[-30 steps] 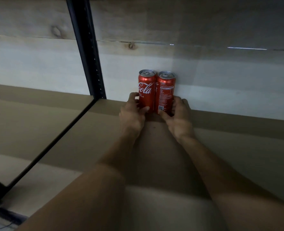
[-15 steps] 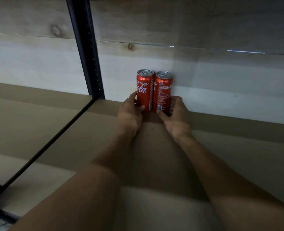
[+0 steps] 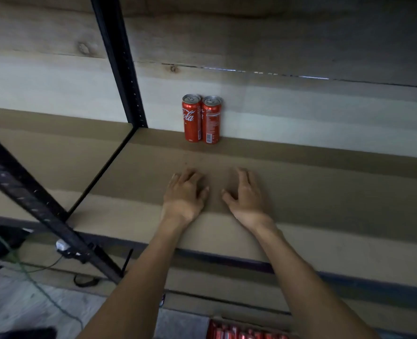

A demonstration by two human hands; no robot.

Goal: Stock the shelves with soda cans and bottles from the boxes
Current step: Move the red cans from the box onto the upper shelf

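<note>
Box of cans [image 3: 246,332] (cropped, blurred), fingertips [image 3: 190,176] hazy

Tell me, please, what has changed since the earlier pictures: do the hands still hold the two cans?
No. The left hand and the right hand let go of the left can and the right can and drew back toward the front of the shelf, open and empty. Both cans stayed upright, side by side, at the back wall.
</note>
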